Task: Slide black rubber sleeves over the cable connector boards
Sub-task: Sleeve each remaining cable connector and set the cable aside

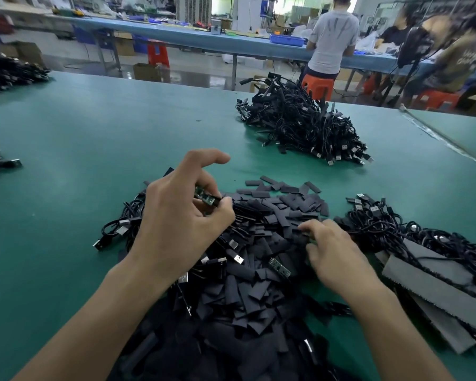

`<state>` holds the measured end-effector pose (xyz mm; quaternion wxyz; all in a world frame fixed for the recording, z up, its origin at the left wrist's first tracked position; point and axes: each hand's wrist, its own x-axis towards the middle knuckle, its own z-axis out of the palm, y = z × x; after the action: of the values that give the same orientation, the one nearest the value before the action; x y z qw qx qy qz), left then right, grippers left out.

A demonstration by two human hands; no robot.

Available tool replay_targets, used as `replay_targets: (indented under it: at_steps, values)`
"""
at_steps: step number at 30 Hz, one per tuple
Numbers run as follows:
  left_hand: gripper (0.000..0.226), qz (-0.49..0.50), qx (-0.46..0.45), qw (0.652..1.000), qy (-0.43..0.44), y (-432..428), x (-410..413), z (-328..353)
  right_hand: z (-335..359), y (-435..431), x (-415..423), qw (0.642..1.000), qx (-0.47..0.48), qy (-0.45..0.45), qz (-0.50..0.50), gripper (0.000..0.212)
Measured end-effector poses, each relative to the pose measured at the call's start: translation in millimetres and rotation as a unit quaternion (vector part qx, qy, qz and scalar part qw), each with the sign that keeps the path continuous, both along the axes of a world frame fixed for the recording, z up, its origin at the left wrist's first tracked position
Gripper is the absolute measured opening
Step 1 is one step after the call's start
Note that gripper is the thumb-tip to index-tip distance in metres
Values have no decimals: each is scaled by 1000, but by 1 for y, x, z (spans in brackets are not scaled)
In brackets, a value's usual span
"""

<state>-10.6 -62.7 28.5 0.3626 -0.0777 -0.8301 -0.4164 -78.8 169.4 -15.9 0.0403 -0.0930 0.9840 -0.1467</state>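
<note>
- Our left grip (182, 215) is raised just above the heap. Its thumb and curled fingers pinch a green connector board (207, 198), and the index finger sticks out free above it.
- Our right grip (333, 251) sits low on the right side of the heap, fingertips curled down among the sleeves. We cannot tell whether it has one pinched or only touches them.
- The black rubber sleeves (259, 284) lie in a big loose heap on the green bench (66, 160), straight in front of us, between both forearms and spreading past the hands.
- A second bare board (279, 266) lies on top of the heap, between the two hands and nearer the right one.
- Black cables with USB plugs (113, 232) poke out at the heap's left edge, below the left grip.
- Just beside the heap on the right we see another cable tangle (390, 226), with grey foam strips (437, 281) against its near side.
- Well apart, towards the far edge, stands a tall cable pile (300, 127).
- Beyond our bench, a person in a grey shirt (331, 37) stands with their back to us at a long blue bench (176, 37).
</note>
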Motion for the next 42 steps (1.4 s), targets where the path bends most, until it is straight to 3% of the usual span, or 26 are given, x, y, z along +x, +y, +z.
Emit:
replay_targets:
  at_steps: [3, 6, 10, 15, 19, 21, 23, 26, 30, 33, 35, 38, 42]
  values:
    - [58, 0, 26, 1000, -9, -2, -2, -2, -5, 0, 0, 999, 38, -17, 20, 46]
    - [39, -6, 28, 1000, -11, 0, -2, -2, -7, -2, 0, 999, 41, -16, 14, 50]
    - [15, -20, 14, 1000, -6, 0, -3, -3, -8, -2, 0, 999, 8, 35, -10, 35]
    - [23, -17, -28, 999, 1, -1, -5, -6, -6, 1, -1, 992, -24, 116, -35, 35]
    - [32, -31, -8, 999, 27, 1, -4, -4, 1, 1, -4, 978, -181, 103, -30, 23]
    - [44, -59, 48, 997, 22, 2, -3, -2, 7, -2, -2, 961, -267, 74, -6, 18]
    - [62, -105, 151, 983, 12, 5, 0, 2, 13, -4, 0, 943, -328, 50, 22, 26]
    - [77, -128, 228, 965, -10, 5, 0, 4, 17, -7, 1, 936, -346, 31, 49, 35]
    - [81, -142, 319, 934, -70, 5, -4, -1, 16, -5, 2, 954, -290, 15, 70, 34]
    - [51, -210, 391, 894, -63, 2, -6, -3, 8, -4, 0, 985, -156, 36, 61, 17]
    - [33, -237, 410, 878, -69, 1, -7, -3, 0, -4, -2, 994, -93, 39, 37, 23]
    - [16, -246, 379, 887, -92, 3, -7, -5, -9, -7, -3, 997, -23, 39, 61, 48]
    - [20, -223, 265, 931, -111, 4, -7, -9, -19, -10, -3, 996, 23, 27, 88, 47]
